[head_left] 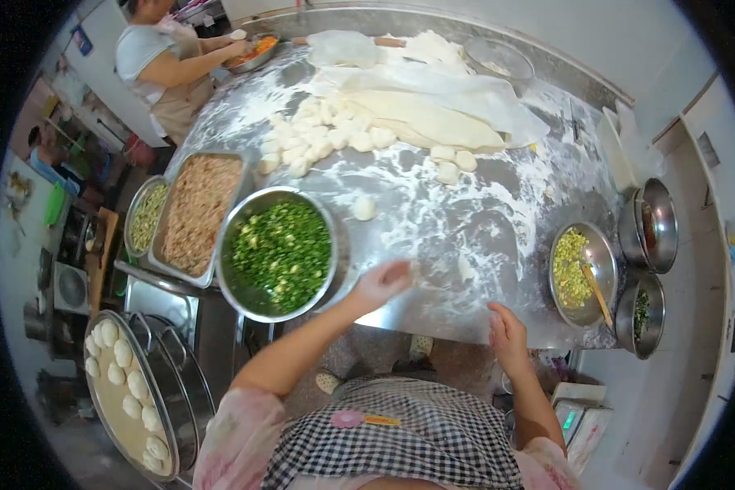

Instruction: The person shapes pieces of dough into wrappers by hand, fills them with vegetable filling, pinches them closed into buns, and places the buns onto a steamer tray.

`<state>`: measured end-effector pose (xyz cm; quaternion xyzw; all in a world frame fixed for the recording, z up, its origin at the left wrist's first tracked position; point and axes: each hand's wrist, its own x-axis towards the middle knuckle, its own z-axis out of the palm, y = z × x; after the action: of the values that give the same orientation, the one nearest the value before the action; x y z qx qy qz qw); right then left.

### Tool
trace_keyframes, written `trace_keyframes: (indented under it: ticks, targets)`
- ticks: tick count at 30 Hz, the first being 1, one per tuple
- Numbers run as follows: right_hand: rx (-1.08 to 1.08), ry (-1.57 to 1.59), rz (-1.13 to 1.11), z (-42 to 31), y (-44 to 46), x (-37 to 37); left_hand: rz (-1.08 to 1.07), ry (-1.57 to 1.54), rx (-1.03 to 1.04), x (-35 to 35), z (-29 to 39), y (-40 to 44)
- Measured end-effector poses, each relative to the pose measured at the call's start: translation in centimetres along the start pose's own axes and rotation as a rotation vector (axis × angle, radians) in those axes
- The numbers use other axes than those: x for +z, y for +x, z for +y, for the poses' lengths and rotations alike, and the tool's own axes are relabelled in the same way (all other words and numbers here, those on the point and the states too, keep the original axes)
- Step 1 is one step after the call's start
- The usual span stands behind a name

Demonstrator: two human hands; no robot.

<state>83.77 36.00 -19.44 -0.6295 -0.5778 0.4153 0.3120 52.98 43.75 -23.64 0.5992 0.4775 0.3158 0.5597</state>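
Observation:
My left hand, dusted with flour and a little blurred, is over the front edge of the steel table, right of a steel bowl of chopped green chives. It holds nothing I can see, and its fingers stretch to the right. At the table's front edge is my right hand, fingers loosely bent and apart, with nothing in it. A single round piece of dough lies on the table beyond my left hand. Farther back are a heap of dough pieces and a few separate dough pieces.
A tray of minced filling stands left of the chives. At right is a bowl of yellow-green filling with a wooden spoon. Filled buns sit on a round steamer at lower left. Another person works at the back left.

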Motion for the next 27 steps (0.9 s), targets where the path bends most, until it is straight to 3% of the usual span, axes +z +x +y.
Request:
trace_keyframes:
  ticks: [1,3,5,7,8,10,13,16,19,22,23,26,27]
  targets:
    - [-0.007,-0.020,0.023,1.7,0.1,-1.6,0.133,0.174,-0.076,0.6,2.6,3.7]
    - [-0.006,-0.050,0.057,4.1,0.1,-4.9,0.265,0.385,0.068,1.4,5.0,10.8]
    - [-0.010,-0.080,0.064,7.6,0.0,-7.5,0.422,0.664,0.402,1.3,3.2,17.8]
    - [-0.028,-0.110,0.049,11.7,-0.4,-9.0,0.376,0.826,0.289,0.9,3.4,23.2]
    - [-0.033,-0.114,0.037,12.4,-0.3,-9.5,0.398,0.913,0.361,1.0,3.5,24.8]
    - [-0.019,-0.081,-0.008,13.2,-0.3,-10.0,0.405,0.862,0.270,1.4,3.4,26.1]
    - [0.063,-0.005,-0.113,11.8,0.7,-10.1,0.295,0.871,0.095,1.9,4.7,25.1]
    - [0.296,0.032,-0.268,7.7,2.5,-10.0,0.266,0.853,0.172,2.6,4.5,18.4]
    - [0.068,0.022,-0.267,9.8,4.1,-8.1,0.070,0.881,-0.028,2.2,1.7,11.4]
    - [0.033,-0.009,-0.278,6.6,5.4,-7.7,0.308,0.533,0.230,2.9,2.6,8.0]
    - [0.042,-0.015,-0.304,4.5,5.8,-8.0,0.366,0.186,0.042,3.5,1.8,8.1]
    - [0.010,-0.083,-0.297,3.9,5.6,-7.5,0.399,0.751,0.394,4.5,0.8,10.5]
    - [-0.025,-0.115,-0.306,3.9,5.4,-7.4,0.356,0.690,0.508,5.2,0.5,11.2]
